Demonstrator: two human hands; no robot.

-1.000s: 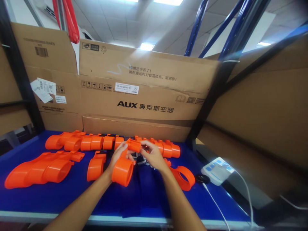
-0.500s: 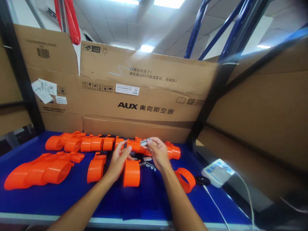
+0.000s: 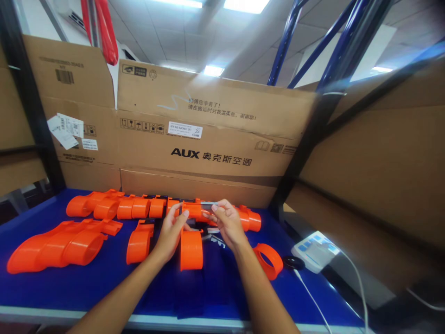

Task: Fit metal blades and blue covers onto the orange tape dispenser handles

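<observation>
My left hand point(image 3: 173, 227) is closed on an orange plastic ring-shaped part point(image 3: 192, 210), its thumb pressing the near side. Between the thumb and fingers of my right hand point(image 3: 227, 221) is a thin grey metal strip point(image 3: 209, 203). The strip's left end meets the upper right side of the orange part; whether it sits inside cannot be made out. Just below my hands stands another orange ring point(image 3: 191, 250) on the blue surface. Loose metal pieces point(image 3: 217, 240) lie beside it, partly hidden by my right hand.
Orange rings point(image 3: 140, 207) line the back of the blue table point(image 3: 114, 287), with more at the left point(image 3: 57, 248). A single ring point(image 3: 269, 260) lies right, beside a black object point(image 3: 293, 262) and a white power strip point(image 3: 314, 250) with cables. Cardboard point(image 3: 208, 139) walls the back.
My right hand has brought the metal strip left and turned it nearly level, so that its end meets the orange part. My left hand stays almost where it was.
</observation>
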